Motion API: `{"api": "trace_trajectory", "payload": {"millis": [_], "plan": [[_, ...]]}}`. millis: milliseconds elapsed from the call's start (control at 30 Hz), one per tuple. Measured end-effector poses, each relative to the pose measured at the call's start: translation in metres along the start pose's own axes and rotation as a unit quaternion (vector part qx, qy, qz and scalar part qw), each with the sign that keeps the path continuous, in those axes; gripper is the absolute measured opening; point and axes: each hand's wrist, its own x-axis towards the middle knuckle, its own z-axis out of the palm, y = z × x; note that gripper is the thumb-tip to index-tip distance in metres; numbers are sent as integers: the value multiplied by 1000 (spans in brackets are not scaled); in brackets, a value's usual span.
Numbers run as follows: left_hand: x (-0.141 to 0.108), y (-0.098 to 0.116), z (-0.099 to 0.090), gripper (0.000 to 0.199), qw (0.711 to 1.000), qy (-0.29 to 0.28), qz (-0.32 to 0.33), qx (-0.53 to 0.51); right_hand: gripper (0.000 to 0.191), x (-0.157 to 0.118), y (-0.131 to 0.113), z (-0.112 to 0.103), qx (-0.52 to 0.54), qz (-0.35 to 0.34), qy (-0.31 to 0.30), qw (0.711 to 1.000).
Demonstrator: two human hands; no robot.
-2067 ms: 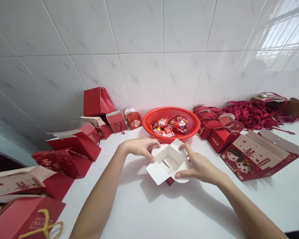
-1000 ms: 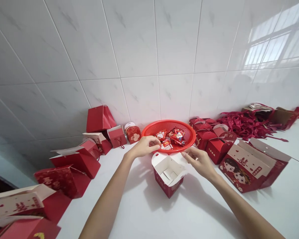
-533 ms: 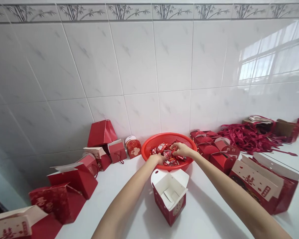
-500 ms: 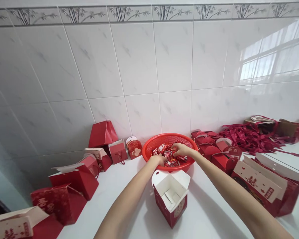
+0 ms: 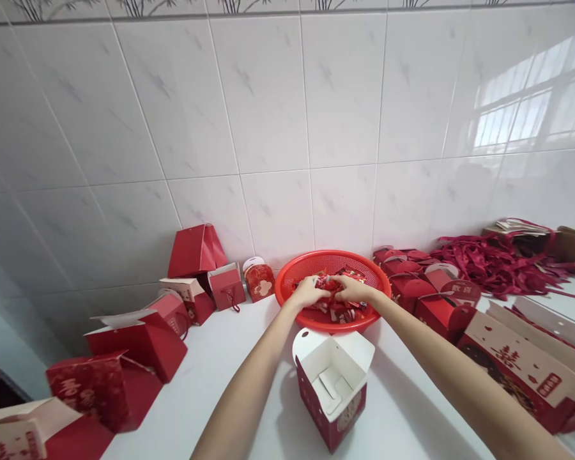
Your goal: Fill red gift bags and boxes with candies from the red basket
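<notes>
A red plastic mesh basket holds many red-wrapped candies. Both of my hands are inside it, just above the pile. My left hand is curled, with wrapped candies at its fingers. My right hand faces it from the other side, fingers bent around candies too; the two sets of fingertips almost meet. Exactly which pieces each hand grips is partly hidden. In front of the basket, between my forearms, stands an open red gift box with white flaps spread; its pale inside shows a folded bottom.
Red gift boxes and bags line the left side along the wall. On the right are closed red boxes, a heap of dark red ribbons and larger printed bags. A tiled wall rises behind the white table.
Both hands have lifted slightly from the candy pile and drawn closer together, with candies now between the fingers. The view has tilted down a little.
</notes>
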Motion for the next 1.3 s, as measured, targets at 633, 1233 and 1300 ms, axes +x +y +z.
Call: {"api": "trace_trajectory", "payload": {"millis": [633,1233,1300], "plan": [[1,8,-12,35,956,56,-65,-279,22,-3,1,-11,45,19,276,960],[16,-18,-4,20,979,6,-39,200,30,-6,-5,-9,-67,33,167,983],[17,-19,-2,23,967,-15,-46,249,25,-7,-5,-6,-65,12,80,995]]}}
